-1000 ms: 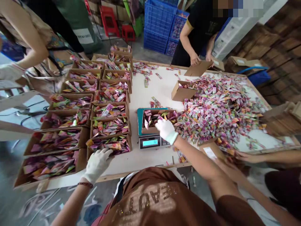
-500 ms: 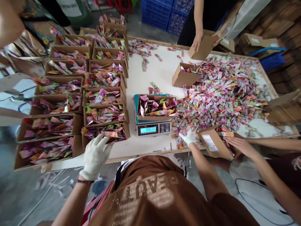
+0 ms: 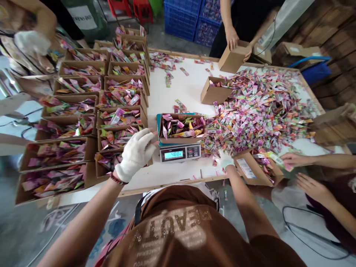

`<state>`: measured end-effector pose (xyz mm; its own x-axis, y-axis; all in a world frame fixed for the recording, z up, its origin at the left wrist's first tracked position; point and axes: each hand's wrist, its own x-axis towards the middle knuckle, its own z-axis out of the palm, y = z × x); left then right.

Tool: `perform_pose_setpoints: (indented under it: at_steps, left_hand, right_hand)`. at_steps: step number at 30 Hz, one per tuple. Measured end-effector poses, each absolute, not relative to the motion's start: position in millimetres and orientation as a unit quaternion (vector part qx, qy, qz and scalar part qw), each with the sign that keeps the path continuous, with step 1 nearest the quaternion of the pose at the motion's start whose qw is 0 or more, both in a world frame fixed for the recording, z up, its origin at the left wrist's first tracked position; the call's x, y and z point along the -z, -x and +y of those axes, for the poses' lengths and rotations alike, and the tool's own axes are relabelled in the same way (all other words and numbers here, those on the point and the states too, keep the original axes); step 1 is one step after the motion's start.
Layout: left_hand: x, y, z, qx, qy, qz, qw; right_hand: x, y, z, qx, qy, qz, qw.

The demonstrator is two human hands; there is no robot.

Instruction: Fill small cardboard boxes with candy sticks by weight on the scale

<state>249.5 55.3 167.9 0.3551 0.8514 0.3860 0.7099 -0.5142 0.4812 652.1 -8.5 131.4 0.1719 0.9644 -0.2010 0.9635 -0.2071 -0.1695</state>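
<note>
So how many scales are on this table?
1: the scale is under a packet-filled box, to the right of the left hand. No other shows, though the packet pile could hide one.

Far side: blue plastic crates (image 3: 180, 20) stacked on grey floor (image 3: 155, 41). Red stools (image 3: 142, 12) left of them, dark green sack (image 3: 97, 30) with white label further left. Right: brown cartons (image 3: 338, 70) piled up, blurred; blue bin (image 3: 317, 73) in front, white post (image 3: 290, 18) to their left.
</note>
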Motion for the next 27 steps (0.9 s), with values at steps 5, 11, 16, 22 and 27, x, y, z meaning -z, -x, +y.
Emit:
perform_pose_setpoints:
  at_steps: [5,11,16,22,27]
  left_hand:
    - [-168.4,-286.4,65.3,-0.264,-0.843,0.463,0.074]
    - [-158.7,-293.4,53.4,-0.284,-0.839,0.456,0.082]
    - [-132.6,-254.6,17.9,-0.331,-0.8,0.49,0.102]
    - [-96.8,-210.5,-14.8,-0.31,-0.74,0.571,0.176]
    - [-87.1,-182.1,-34.2,-0.296,-0.709,0.612,0.188]
  right_hand:
    - [-160.9,-639.0,43.4,-0.125,0.714,-0.674,0.143]
    - [-188.8,-539.2,113.8,-0.081,0.604,-0.791,0.051]
    - [-175.8,-517.0,133.1,-0.114,0.564,-0.818,-0.014]
    - [-190.3,-548.7,129.4,-0.1,0.538,-0.829,0.113]
    - [-242.1,-587.6,117.8,-0.093,0.522,-0.803,0.274]
